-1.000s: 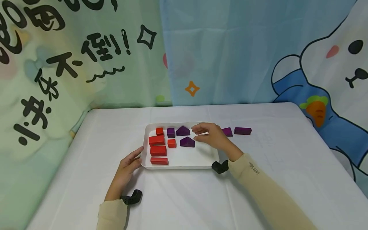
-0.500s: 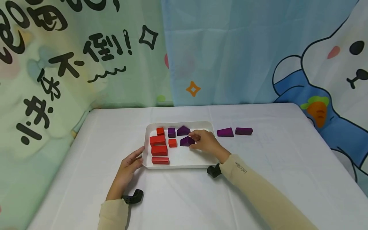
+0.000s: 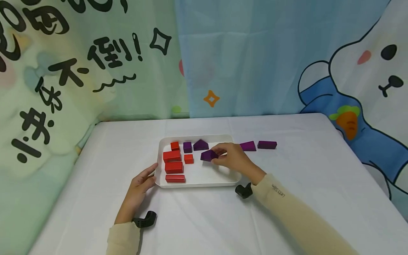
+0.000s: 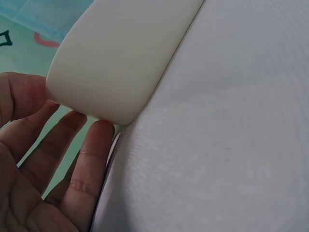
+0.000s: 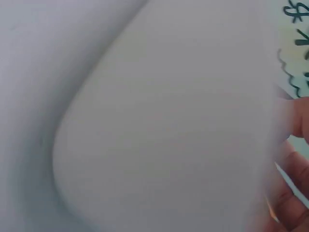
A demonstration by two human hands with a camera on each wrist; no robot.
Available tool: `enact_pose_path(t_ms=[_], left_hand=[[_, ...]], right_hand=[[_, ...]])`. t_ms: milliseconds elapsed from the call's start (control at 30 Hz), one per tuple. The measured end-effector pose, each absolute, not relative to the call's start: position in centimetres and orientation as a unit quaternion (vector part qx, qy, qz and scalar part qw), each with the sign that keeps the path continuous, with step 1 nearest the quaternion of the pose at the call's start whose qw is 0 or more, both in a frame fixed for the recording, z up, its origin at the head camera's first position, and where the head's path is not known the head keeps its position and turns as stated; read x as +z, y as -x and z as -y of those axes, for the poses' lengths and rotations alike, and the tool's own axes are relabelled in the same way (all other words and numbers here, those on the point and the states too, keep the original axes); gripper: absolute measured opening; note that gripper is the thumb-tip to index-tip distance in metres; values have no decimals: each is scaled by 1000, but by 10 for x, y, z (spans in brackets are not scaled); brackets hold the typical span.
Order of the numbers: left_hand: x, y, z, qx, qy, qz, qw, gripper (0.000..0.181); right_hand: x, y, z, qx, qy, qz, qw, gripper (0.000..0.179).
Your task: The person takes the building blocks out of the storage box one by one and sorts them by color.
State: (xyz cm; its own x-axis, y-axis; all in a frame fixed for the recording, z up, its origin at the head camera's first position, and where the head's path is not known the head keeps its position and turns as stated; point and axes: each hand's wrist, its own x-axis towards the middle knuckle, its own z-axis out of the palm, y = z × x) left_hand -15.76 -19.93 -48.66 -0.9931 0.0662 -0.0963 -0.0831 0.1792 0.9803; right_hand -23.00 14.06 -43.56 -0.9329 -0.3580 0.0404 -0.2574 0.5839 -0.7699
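Note:
A white rectangular tray (image 3: 211, 185) lies on the table and holds red and purple blocks. My right hand (image 3: 234, 156) pinches a dark purple block with a pointed top (image 3: 208, 155) between thumb and fingers, over the middle of the tray. In the right wrist view the tray's pale wall (image 5: 164, 121) fills most of the picture; the fingers (image 5: 292, 193) show at the right edge, the block hidden. At the tray's left side my left hand (image 3: 140, 184) rests its fingertips against the rim. Its fingers (image 4: 87, 169) are fairly straight in the left wrist view.
Several red blocks (image 3: 174, 167) line the tray's left part. A small purple block (image 3: 187, 147) and a second pointed purple block (image 3: 201, 145) sit along the back. Two purple blocks (image 3: 267, 145) lie on the white cloth (image 3: 287, 170), right of the tray.
My right hand has come down onto the front pointed purple block and now pinches it. The block has shifted slightly right and tilted. My left hand stays at the tray's left rim.

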Motion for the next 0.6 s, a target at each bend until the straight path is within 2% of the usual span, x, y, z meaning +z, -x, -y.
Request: enact_pose_path(t_ms=[367,600], left_hand=[[-484,155,201,638,8,-767,69,51],[-483,154,199,633,12,-770,74,51]], right_hand=[[-408,217,-218,-426,179,-887,8,41],[-401,217,-272,-401,170,-900,0,45]])
